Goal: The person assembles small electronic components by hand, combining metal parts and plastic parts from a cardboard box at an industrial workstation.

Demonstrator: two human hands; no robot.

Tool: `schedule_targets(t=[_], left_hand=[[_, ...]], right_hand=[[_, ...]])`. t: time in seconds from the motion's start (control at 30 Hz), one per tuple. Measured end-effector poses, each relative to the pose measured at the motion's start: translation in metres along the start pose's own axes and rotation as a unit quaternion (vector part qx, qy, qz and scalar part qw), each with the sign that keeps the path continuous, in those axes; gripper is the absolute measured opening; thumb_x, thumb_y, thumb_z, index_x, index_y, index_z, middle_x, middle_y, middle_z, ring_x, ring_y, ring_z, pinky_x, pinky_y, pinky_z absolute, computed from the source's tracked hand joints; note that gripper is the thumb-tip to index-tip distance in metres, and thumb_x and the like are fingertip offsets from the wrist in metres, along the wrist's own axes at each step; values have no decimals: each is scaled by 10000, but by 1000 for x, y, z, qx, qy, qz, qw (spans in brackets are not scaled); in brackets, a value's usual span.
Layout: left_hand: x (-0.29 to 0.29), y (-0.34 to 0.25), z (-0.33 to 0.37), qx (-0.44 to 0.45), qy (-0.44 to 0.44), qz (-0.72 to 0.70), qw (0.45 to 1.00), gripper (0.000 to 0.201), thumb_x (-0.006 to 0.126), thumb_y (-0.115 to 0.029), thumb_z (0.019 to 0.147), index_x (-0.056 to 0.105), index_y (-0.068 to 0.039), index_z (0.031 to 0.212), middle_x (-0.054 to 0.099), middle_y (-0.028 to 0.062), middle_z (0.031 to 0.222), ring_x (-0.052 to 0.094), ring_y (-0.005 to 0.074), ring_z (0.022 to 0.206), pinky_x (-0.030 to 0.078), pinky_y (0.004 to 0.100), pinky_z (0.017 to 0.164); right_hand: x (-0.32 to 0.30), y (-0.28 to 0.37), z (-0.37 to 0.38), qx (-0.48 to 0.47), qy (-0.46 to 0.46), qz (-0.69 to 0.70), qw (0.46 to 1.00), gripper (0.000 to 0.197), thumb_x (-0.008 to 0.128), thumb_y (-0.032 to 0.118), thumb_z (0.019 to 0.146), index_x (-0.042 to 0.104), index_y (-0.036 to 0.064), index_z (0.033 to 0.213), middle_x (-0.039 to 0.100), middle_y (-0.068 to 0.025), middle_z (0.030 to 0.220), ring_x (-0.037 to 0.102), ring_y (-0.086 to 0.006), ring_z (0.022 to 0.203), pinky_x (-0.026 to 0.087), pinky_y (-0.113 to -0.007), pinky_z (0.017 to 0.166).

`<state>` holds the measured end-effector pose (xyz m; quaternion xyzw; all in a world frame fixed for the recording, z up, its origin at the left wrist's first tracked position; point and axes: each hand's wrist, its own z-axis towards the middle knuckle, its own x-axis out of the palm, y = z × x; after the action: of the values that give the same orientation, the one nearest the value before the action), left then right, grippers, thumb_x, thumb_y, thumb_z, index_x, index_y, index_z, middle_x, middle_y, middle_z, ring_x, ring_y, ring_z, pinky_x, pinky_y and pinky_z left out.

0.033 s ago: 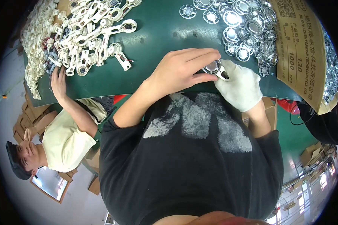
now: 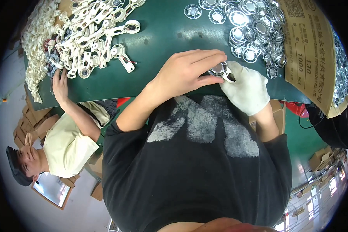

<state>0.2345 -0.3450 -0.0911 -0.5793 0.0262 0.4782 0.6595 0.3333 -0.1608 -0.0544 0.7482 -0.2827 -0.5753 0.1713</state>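
Note:
My bare left hand [image 2: 191,71] pinches a round, silver-rimmed spoked cover [image 2: 218,69] between thumb and fingers. The cover sits at the head of a white plastic handled part [image 2: 229,76], which looks like a small handheld fan body. My right hand [image 2: 246,88], in a white glove, is closed around the handle of that part; its fingertips are mostly hidden. Both hands are at the table's near edge, in front of my black shirt. Beyond the right hand lies a pile of loose silver round covers [image 2: 261,27].
A heap of white handled parts [image 2: 98,36] covers the left of the green table [image 2: 162,42]. A cardboard box [image 2: 307,58] of silver covers stands at the right. At the left, a co-worker in a pale shirt [image 2: 69,145] has a hand [image 2: 60,87] at the heap.

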Motion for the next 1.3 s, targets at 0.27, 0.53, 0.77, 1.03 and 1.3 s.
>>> schedule_targets(t=[0.27,0.53,0.77,1.03,1.3], left_hand=[[-2,6,2,97,24,-44,994,509,842,-53,756,680,-23,1237,709,133,1268,696,334,1143,591,394,930],[23,-5,-7,-141,-45,-346,927,401,790,-81,866,682,26,1237,719,165,1238,686,264,1163,535,379,1011],[4,2,3,-163,26,-349,923,232,748,-51,898,752,39,1112,747,152,1193,703,226,1108,546,357,979],[-103,93,77,-255,-241,-332,875,344,669,-152,1021,613,25,1311,610,129,1348,633,168,1142,525,297,931],[-128,75,36,-140,-10,258,956,446,805,-228,853,687,-45,1242,734,85,1167,688,263,1095,519,368,966]], right_hand=[[1,-13,5,25,153,364,918,325,642,297,983,633,-10,1086,640,-112,807,611,-234,752,503,-372,740],[35,-20,-2,-94,-71,148,982,281,700,374,946,711,138,1098,735,-120,845,725,-368,747,577,-451,652],[35,-10,-5,-23,-41,159,986,373,703,385,944,680,116,1202,731,-148,835,733,-369,779,580,-446,684],[31,1,3,72,-1,217,974,410,702,284,934,657,86,1291,719,-63,859,686,-196,732,554,-322,754],[44,-8,1,38,-79,203,975,262,709,211,941,706,111,1183,724,-61,836,716,-227,770,573,-337,764]])
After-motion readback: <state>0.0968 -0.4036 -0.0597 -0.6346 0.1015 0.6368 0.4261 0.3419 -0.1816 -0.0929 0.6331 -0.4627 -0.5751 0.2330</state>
